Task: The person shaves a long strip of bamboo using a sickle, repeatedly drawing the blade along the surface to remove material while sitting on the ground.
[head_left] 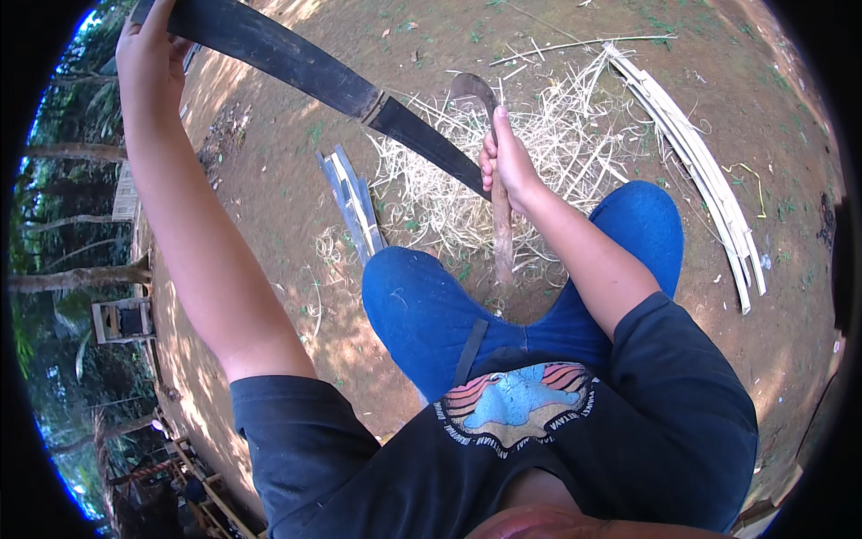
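A wide, dark bamboo strip with a node across it slants from the top left down toward the middle. My left hand, at the upper left, is closed around its far end. In my right hand is a knife with a hooked blade and a long wooden handle; the fingers wrap the upper handle, and the blade points up and away from me. The strip's lower end meets the right hand and handle; whether the hand also grips it, I cannot tell.
Pale shavings lie heaped on the ground beyond my knees. Several long, light split strips rest in a bundle to the right. Shorter dark strips lie by my left knee. Trees and a wooden frame stand at the left.
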Demonstrator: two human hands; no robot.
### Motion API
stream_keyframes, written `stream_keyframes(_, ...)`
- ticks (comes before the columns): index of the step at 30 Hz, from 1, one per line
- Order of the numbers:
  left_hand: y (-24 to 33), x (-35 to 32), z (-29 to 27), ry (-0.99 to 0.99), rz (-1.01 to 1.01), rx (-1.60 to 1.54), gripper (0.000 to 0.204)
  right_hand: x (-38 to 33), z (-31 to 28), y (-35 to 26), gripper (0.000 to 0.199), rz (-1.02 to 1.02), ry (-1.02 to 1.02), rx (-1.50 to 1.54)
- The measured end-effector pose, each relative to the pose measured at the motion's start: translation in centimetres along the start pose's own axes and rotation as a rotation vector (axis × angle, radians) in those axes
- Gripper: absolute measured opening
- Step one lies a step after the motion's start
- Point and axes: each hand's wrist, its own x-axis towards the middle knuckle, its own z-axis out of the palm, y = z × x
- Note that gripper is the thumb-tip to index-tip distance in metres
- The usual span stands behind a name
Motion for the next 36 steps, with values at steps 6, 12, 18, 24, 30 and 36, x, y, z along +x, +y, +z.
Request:
stream_keyframes(6,0.2,-1.9,4.7,-0.017,0.233,-0.297,0.048,-0.4,0.1,-0.7,0.065,0.000,-0.014,0.006)
stream_keyframes(12,0.0,0.4,4.6,0.351,0.224,-0.303,0.023,-1.0,0.8,-2.1,0.063,-0.130,-0.010,-0.064)
stream_keyframes(18,0.0,-1.3,5.0,0.470,0.273,-0.343,0.015,-4.3,4.7,-3.7,0.064,-0.451,-0.233,-0.179)
stream_keyframes(24,1.1,-3.6,4.3,0.375,0.330,-0.394,0.015,-9.2,8.1,-4.8,0.070,-0.649,-0.400,-0.177)
stream_keyframes(30,1.5,-4.6,1.1,0.254,0.333,-0.498,0.013,-10.2,9.0,-3.8,0.068,-0.566,-0.416,-0.226)
stream_keyframes(36,2.0,-5.6,-0.2,0.190,0.281,-0.607,0.010,-8.4,7.6,-1.0,0.068,-0.478,-0.359,-0.211)
